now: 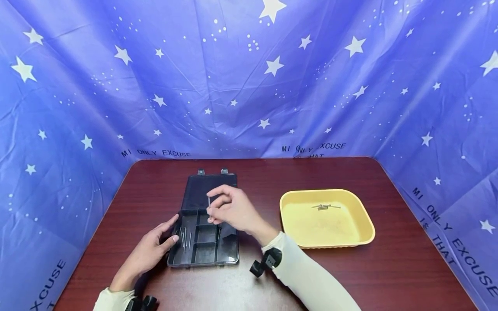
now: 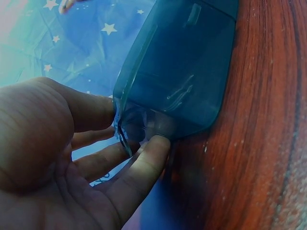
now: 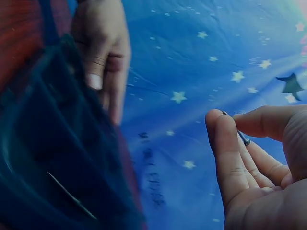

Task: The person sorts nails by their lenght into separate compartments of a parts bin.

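Observation:
A black plastic compartment box (image 1: pixel 204 254) lies on the table with its lid (image 1: pixel 194 190) folded back. My left hand (image 1: pixel 149 248) grips its left side; in the left wrist view the thumb and fingers (image 2: pixel 151 158) pinch the box's edge. Over the box, my right hand (image 1: pixel 235 211) pinches a thin metal nail (image 1: pixel 209 201) upright between thumb and fingertips. The nail's head (image 3: pixel 246 142) shows beyond the fingers in the right wrist view. Several nails (image 1: pixel 189 240) lie in the long left compartment, and dark slender pieces (image 1: pixel 218 233) lie in the right one.
A yellow tray (image 1: pixel 311 229) stands to the right on the dark red wooden table (image 1: pixel 256 177), with several nails (image 1: pixel 330 206) and a short metal piece (image 1: pixel 323 208) in it. A blue star-patterned cloth (image 1: pixel 241 86) hangs around the back and sides.

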{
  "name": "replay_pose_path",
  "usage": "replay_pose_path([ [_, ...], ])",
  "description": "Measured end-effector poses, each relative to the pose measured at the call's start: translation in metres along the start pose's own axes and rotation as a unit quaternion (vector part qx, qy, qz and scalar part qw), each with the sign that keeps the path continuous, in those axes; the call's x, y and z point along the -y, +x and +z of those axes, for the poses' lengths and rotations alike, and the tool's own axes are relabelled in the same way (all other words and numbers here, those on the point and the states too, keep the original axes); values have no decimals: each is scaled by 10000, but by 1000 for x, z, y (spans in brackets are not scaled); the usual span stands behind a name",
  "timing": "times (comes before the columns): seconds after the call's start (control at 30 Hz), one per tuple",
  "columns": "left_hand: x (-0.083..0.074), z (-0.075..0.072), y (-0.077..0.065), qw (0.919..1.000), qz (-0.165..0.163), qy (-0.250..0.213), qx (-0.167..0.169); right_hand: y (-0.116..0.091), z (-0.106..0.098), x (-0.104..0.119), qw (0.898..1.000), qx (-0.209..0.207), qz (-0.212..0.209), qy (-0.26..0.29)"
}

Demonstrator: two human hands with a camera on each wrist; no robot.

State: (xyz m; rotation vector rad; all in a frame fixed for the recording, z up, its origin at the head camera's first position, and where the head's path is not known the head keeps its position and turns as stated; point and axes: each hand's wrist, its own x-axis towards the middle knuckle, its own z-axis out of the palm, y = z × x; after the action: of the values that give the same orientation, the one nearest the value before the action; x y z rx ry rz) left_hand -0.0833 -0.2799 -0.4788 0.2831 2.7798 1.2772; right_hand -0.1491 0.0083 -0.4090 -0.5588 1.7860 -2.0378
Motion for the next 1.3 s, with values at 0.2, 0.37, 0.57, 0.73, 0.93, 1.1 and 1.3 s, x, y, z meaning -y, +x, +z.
replay_pose_path([
  [0.2, 1, 0, 1, 10000, -12, -74, 51, 14, 26, -28, 9996, -23, 285, -8],
  [0.37, 0, -1, 1, 9999, -57, -78, 64, 20, 44, -46, 9982, -175, 553, -172],
  [0.57, -2, -2, 0, 9999, -97, -24, 92, 21, 55, -59, 9956, -97, 863, -356],
  [0.73, -4, -2, -1, 9998, -128, 72, 112, 19, 53, -61, 9948, -55, 946, -376],
  [0.93, -4, -1, 0, 9998, -161, -18, 140, 17, 46, -55, 9959, -109, 840, -307],
  [1.1, -3, 0, 0, 9997, -175, -88, 168, 13, 36, -47, 9966, -113, 785, -220],
  [1.3, -2, 1, 1, 9996, -170, -163, 175, 4, 19, -32, 9979, -93, 618, -159],
])
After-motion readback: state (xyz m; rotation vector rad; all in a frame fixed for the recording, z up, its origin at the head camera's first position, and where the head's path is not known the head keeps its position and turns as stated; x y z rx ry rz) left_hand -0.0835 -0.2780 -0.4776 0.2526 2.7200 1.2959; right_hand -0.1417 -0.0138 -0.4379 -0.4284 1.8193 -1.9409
